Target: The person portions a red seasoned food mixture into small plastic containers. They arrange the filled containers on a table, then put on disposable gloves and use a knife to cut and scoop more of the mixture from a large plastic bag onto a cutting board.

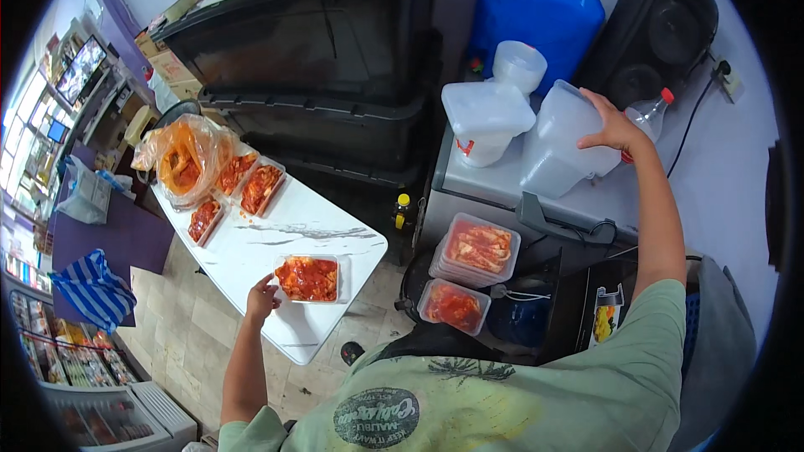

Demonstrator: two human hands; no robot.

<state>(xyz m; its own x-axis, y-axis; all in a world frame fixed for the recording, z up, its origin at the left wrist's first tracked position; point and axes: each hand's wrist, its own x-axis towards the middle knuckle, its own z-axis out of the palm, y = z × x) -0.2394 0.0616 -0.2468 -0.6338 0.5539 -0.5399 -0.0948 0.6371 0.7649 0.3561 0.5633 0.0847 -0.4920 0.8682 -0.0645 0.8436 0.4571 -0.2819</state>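
Observation:
My left hand (262, 299) is at the left edge of a clear plastic tub of red-sauced kimchi (308, 279) on the white marbled table (251, 263); whether it grips the tub is unclear. At the right, my right hand (608, 122) spreads its fingers over a translucent plastic container (559, 144) lying tilted on a grey chest lid. Beside that container stands a white tub with a lid (488, 113). More filled tubs (259, 189) and an orange-stained plastic bag (186, 163) sit at the table's far end.
Stacked kimchi tubs (478, 250) stand right of the table, with another tub (453, 306) nearer me. A blue jerrycan (534, 12), a clear bottle with a red cap (650, 114) and a black speaker (659, 25) are behind the grey lid. Black storage boxes (301, 44) rise beyond the table.

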